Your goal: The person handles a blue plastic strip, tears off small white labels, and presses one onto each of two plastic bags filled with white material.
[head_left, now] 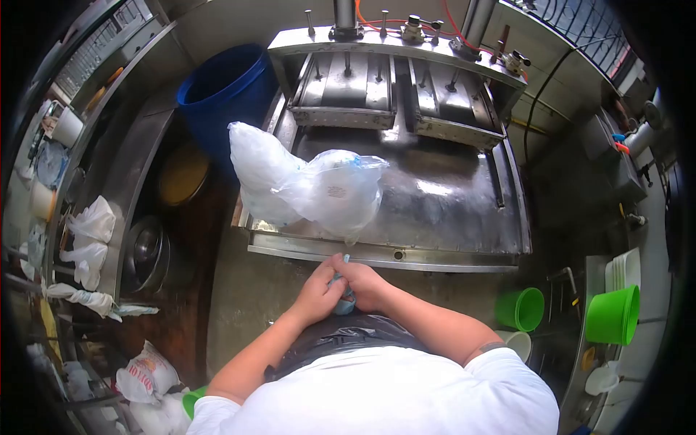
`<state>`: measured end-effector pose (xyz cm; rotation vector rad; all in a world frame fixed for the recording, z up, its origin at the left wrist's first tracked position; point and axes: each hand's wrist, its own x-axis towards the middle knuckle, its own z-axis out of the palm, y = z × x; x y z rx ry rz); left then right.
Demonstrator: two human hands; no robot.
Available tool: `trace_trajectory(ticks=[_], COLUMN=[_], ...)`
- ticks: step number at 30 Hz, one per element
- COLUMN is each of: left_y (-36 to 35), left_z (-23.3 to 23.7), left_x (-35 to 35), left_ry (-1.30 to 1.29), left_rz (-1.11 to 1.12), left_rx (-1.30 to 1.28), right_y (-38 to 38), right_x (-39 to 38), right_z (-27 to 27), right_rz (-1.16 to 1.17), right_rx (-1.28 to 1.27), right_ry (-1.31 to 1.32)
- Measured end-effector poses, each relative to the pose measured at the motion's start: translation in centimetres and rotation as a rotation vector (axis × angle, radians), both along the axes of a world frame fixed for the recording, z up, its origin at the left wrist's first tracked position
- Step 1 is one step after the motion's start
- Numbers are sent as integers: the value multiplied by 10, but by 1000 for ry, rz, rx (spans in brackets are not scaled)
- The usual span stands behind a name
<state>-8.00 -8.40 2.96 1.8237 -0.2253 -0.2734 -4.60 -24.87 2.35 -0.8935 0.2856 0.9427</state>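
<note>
My left hand [319, 291] and my right hand [362, 285] meet in front of my waist, their fingers closed around a light blue cloth-like piece [345, 303]. A bit of it pokes out above the fingers and more hangs below them. Just beyond the hands is the front edge of a steel table [449, 181]. Cloudy plastic bags [337, 190] rest on the table's left part, apart from my hands; what is inside them cannot be made out.
A steel press frame [399, 43] with two metal trays stands at the table's back. Left are a blue barrel [228, 94], a steel counter [130, 167] and printed sacks [147, 373]. Green buckets [612, 315] stand at the right. A dark apron [326, 341] covers my waist.
</note>
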Motion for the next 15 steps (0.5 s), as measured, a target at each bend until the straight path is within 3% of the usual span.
trace_trajectory(ticks=[1,5,7,8,9,11,12,15], left_y=[-5,-21,-9,3,-3,-21,-26,-21], left_z=[1,9,-21,-60,-49,0,10,6], left_x=[-4,-16,-23,-29,-34,-44,-47,-64], left_ry=[172,307,468,572,569,778,823,764], left_rz=[25,189,187,59,83,62,137,92], left_rx=[-220,-420,-588,-680,-685,-953,-900,-933], right_y=[-3,-6,-8,-8,-7,8,13,36], right_x=[0,5,14,19,23,25,27,16], right_z=[0,13,28,36,43,51,51,48], right_rz=[16,-63,-87,-89,-92,-138,-120,-150], right_rx=[3,25,22,31,39,-79,-49,-102], right_ry=[3,-44,-83,-109,-135,-284,-340,-659])
